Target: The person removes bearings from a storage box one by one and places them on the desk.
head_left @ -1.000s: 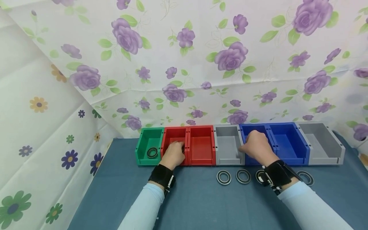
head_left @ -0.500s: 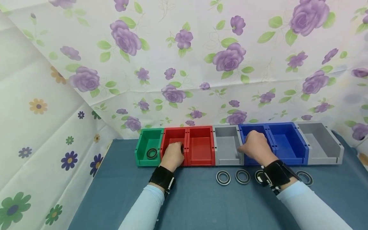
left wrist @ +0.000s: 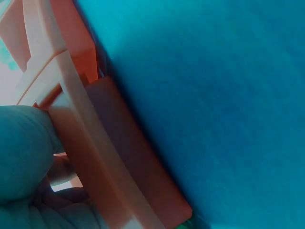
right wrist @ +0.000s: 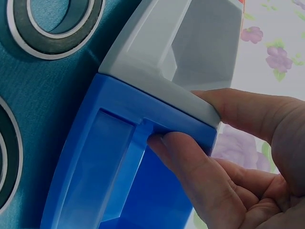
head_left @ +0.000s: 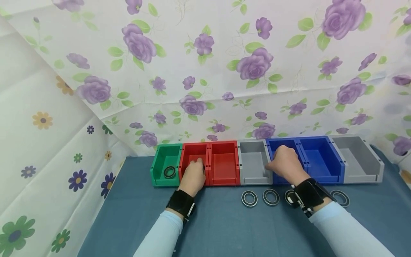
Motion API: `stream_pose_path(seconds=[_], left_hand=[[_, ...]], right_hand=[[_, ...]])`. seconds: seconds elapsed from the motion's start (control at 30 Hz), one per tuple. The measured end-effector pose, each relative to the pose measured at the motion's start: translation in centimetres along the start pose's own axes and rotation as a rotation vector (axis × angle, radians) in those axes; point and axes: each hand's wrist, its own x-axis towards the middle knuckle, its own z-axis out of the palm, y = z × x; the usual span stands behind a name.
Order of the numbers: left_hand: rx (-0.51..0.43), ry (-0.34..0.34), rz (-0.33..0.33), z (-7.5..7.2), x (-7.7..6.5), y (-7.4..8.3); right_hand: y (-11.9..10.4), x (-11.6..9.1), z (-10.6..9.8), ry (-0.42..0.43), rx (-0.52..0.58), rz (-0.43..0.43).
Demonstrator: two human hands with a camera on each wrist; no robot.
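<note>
My left hand (head_left: 192,175) reaches into the left red bin (head_left: 194,147), fingers curled. A sliver of a dark ring, looking like a bearing (head_left: 203,167), shows at its fingertips; most of it is hidden by the hand. In the left wrist view, the thumb (left wrist: 24,152) and curled fingers sit behind the bin's front wall, and no bearing shows there. My right hand (head_left: 286,164) pinches the touching walls of the middle grey bin (right wrist: 157,47) and the left blue bin (right wrist: 90,167). One fingertip lies on the grey side, another inside the blue bin; no bearing shows between them.
Beside these stand a green bin (head_left: 167,153) with a bearing (head_left: 169,172) inside, another red bin (head_left: 223,167), another blue bin (head_left: 322,164) and a grey bin (head_left: 356,153) at the right end. Several bearings (head_left: 249,198) lie in front on the blue cloth.
My left hand has shifted slightly within the red bin, its fingers lifting a little. The right hand keeps its place on the bin walls. The camera view has drifted slightly.
</note>
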Motion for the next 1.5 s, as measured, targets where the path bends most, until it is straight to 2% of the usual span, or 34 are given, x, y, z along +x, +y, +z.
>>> stream_pose_path(seconds=[0.2, 0.47, 0.7, 0.9, 1.13, 1.33, 1.5], left_hand=[[0.015, 0.068, 0.059, -0.1, -0.4, -0.1], [-0.003, 0.111, 0.066, -1.2, -0.8, 0.3], [-0.094, 0.183, 0.059, -1.8, -1.3, 0.5], [-0.143, 0.282, 0.105, -2.3, -1.6, 0.7], [-0.189, 0.352, 0.129, -3.0, -2.7, 1.2], [-0.263, 0.378, 0.181, -3.9, -3.9, 1.8], [-0.288, 0.364, 0.216, -4.8, -4.7, 2.7]], right_hand=[[-0.2, 0.2, -0.1, -0.009, -0.009, -0.002], [-0.2, 0.1, -0.4, -0.009, -0.011, -0.01], [-0.1, 0.1, -0.4, -0.005, -0.01, -0.019], [0.4, -0.1, -0.3, 0.009, -0.022, -0.012], [0.4, -0.2, -0.2, -0.001, -0.018, -0.007], [0.1, -0.2, 0.1, -0.008, -0.002, -0.019], [0.0, -0.1, 0.2, 0.0, -0.01, -0.017]])
